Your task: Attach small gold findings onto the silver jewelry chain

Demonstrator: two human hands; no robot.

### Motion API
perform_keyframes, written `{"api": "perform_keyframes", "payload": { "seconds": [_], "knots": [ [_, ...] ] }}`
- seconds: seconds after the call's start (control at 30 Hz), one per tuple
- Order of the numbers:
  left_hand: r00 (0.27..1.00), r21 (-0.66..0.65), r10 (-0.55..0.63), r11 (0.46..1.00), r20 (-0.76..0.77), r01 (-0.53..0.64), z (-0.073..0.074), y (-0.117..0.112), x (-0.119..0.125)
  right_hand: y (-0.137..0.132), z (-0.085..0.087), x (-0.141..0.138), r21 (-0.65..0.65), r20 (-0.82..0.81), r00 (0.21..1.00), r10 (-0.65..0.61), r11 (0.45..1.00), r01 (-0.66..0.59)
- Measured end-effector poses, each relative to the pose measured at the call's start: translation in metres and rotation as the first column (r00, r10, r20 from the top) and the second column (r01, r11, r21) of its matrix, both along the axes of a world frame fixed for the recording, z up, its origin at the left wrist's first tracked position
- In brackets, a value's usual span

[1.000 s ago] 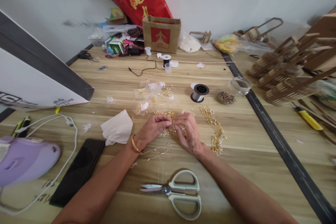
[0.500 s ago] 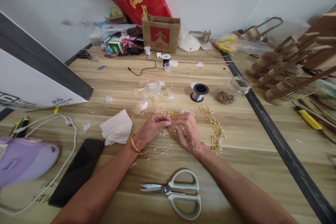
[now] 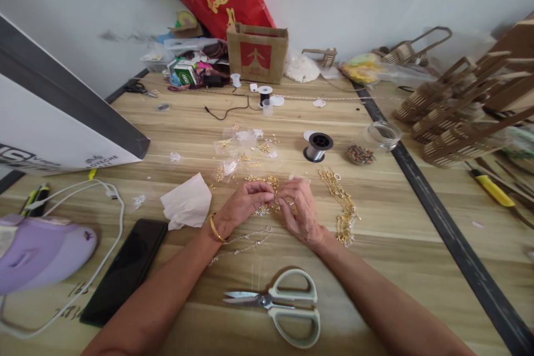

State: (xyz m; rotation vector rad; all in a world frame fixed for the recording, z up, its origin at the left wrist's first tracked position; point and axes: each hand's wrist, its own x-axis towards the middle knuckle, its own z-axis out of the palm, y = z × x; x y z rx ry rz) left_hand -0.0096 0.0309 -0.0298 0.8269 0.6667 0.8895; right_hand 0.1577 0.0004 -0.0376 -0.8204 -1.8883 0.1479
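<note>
The two hands are drawn close together at the middle of the table [image 3: 396,245], fingertips nearly touching. The left hand [image 3: 242,207], a gold bangle [image 3: 214,228] on its wrist, and the right hand [image 3: 302,212] both pinch with thumb and forefinger at a little heap of gold bits [image 3: 272,183] lying between them. Just what piece they grip is too small to make out.

A thin silver chain [image 3: 244,240] trails on the wood just under the left wrist. To the right of the right hand lies a tangle of gold chains [image 3: 344,208]. Nearer, pale-handled scissors [image 3: 287,306] lie shut. To the left are a crumpled tissue [image 3: 187,203] and a dark phone [image 3: 125,270]. Farther off lie small clear bags [image 3: 240,147], a spool of thread [image 3: 317,146], a dish of coloured beads [image 3: 359,154] and a glass jar [image 3: 382,134].
</note>
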Motion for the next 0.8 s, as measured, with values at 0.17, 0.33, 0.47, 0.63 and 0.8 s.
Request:
{"api": "perform_keyframes", "payload": {
  "seconds": [0.17, 0.33, 0.47, 0.63, 0.8],
  "knots": [
    [1.000, 0.003, 0.008, 1.000, 0.003, -0.008, 0.0004, -0.0001, 0.0007, 0.0000, 0.0001, 0.0001, -0.006, 0.001, 1.000, 0.002, 1.000, -0.002],
    [1.000, -0.003, 0.005, 1.000, 0.003, -0.004, 0.0007, -0.0003, 0.0007, 0.0002, -0.0007, -0.0001, -0.005, 0.001, 1.000, -0.005, 1.000, 0.005],
    [1.000, 0.014, -0.005, 1.000, -0.009, 0.005, 0.0019, -0.0006, 0.0004, -0.0003, -0.0008, 0.0000, -0.006, 0.007, 1.000, -0.004, 1.000, 0.004],
    [1.000, 0.007, 0.002, 1.000, -0.005, -0.002, 0.0009, -0.0002, 0.0003, 0.0003, -0.0012, 0.0007, 0.004, 0.002, 1.000, -0.005, 1.000, 0.005],
    [1.000, 0.009, 0.006, 1.000, -0.013, -0.005, 0.0015, -0.0001, 0.0001, 0.0009, -0.0006, 0.0011, 0.002, 0.004, 1.000, -0.003, 1.000, 0.003]
  ]
}}
